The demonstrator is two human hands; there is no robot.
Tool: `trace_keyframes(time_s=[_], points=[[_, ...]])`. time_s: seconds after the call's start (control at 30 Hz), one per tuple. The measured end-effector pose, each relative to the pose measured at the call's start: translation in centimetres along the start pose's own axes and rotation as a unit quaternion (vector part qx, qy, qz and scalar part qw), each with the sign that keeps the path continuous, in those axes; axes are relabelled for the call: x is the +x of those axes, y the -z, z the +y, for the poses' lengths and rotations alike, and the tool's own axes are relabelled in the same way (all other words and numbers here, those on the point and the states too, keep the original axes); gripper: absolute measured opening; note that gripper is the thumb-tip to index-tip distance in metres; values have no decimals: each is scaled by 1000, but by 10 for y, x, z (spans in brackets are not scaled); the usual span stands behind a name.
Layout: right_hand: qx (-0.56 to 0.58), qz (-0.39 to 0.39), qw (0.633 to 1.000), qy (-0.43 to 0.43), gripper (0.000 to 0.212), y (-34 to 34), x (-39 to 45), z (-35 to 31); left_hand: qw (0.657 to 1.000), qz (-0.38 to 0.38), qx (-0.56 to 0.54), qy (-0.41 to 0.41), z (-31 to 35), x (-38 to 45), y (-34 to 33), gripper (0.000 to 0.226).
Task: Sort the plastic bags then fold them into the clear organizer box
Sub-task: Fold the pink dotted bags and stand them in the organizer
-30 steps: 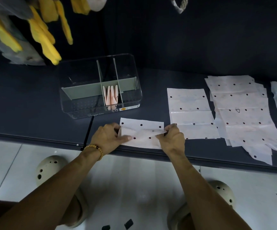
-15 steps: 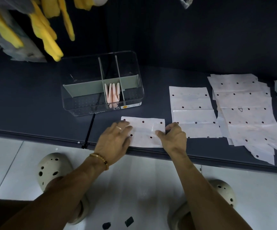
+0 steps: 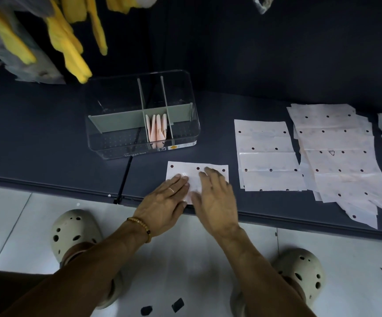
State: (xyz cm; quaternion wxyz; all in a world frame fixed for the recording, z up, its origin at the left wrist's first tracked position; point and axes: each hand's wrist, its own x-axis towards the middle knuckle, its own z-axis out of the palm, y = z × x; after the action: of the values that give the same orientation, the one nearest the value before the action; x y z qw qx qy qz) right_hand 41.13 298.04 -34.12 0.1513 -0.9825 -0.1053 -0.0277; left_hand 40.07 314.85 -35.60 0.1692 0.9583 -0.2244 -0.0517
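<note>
1. A dark blue surface is running across the view; it is carrying everything else, and its front edge is lying just above a pale tiled floor.
2. The biggest pile of plastic bags is lying at the right; the bags are pale pink, half transparent, dotted with dark spots and creased in flat bands; they are overlapping loosely, and one is showing a small triangle mark.
3. The clear organizer box is standing to the left of centre; grey-green dividers are splitting it into compartments; in the narrow middle front compartment some folded bags are standing upright, pink and packed side by side.
4. A smaller stack of bags is lying between the box and the big pile, squared up, with the same dark dots.
5. The folded bag is lying near the front edge, just in front of the box; it is a short white-pink rectangle with a row of dark dots along its far side.
6. The left hand is resting flat on the bag's left part, fingers straight and close together; a ring and a beaded bracelet are showing.
7. The right hand is pressing flat on its right part, fingers stretched forward; it is a little blurred.
</note>
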Motion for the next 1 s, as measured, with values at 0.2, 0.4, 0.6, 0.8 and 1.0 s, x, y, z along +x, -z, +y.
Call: trace_keyframes(time_s=[0.2, 0.4, 0.6, 0.8, 1.0], points=[[11, -43, 998, -46, 60, -2, -20, 35, 1000, 16, 6, 1, 1, -1, 2, 53], [-49, 5, 997, 54, 38, 15, -36, 62, 1000, 5, 15, 8, -3, 4, 8, 55], [-40, 22, 994, 98, 24, 19, -29, 58, 999, -24, 39, 8, -3, 14, 17, 61], [47, 5, 998, 40, 7, 28, -14, 50, 1000, -11, 19, 0, 0, 16, 21, 43], [66, -59, 996, -34, 40, 35, -1, 46, 993, -2, -81, 90, 2, 27, 32, 32]])
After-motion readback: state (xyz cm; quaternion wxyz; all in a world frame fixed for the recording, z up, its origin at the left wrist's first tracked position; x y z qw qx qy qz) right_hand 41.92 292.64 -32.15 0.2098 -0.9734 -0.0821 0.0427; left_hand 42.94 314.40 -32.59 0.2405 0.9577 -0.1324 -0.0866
